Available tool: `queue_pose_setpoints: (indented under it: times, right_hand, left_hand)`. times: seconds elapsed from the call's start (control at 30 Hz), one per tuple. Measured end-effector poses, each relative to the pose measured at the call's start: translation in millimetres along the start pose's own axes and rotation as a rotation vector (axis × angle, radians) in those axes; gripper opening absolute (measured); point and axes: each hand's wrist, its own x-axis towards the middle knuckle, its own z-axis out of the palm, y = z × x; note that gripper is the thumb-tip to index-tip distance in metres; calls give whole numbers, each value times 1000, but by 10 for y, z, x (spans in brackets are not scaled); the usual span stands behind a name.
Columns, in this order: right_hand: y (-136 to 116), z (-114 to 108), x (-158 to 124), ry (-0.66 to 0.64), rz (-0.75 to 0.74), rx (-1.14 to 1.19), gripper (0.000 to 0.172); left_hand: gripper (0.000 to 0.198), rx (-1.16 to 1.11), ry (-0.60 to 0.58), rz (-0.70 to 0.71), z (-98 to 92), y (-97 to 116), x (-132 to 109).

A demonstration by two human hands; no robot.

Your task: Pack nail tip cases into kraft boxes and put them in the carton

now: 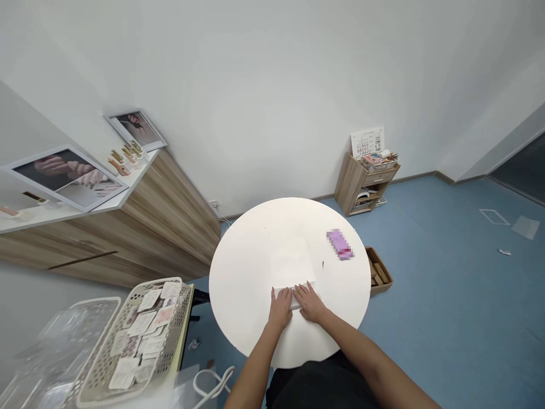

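much of the white piece (294, 304) is hidden beneath your hands, and its pale edges nearly melt into the white table (242, 272), so you cannot tell whether it is paper or cloth, nor how many layers it has. the purple thing (339, 243) on the right of the table is blurred into blocks, its details lost. the clear plastic (63, 335) at the lower left runs out of view, your forearms are cut off at the bottom, and the table hides part of the box (377, 271) on the floor. both your arms reach forward from the bottom edge and converge, palms down, near the table's near side. your left hand (280, 308) points away from you, its fingers stretched out; your right hand (310, 304) angles in toward it, fingers also stretched out and a little apart. neither hand is clamped on anything: they lie flat. the white piece lies on the table under the fingers of both hands, showing in the narrow gap between them and just beyond the right fingertips.
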Motion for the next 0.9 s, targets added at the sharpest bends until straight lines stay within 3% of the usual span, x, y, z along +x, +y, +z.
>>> queue_pose_setpoints:
  times: [0.2,0.4,0.53,0.8,0.9]
  right_hand:
    - [-10,-130,63,-24,25,95,54]
    - [4,-241,30,-138,47,231,34]
    - [7,-276,44,-126,56,219,29]
    - [-5,-382,187,-87,101,66,25]
    - [-9,-366,258,-42,149,6,26]
  left_hand:
    - [52,-110,6,10,-210,-19,-35]
    - [37,-264,-164,-49,-339,-72,-161]
    - [26,-309,-227,-44,-434,-107,-131]
    - [32,-354,-151,-202,-360,-187,-21]
    - [38,-294,-70,-215,-311,-168,7]
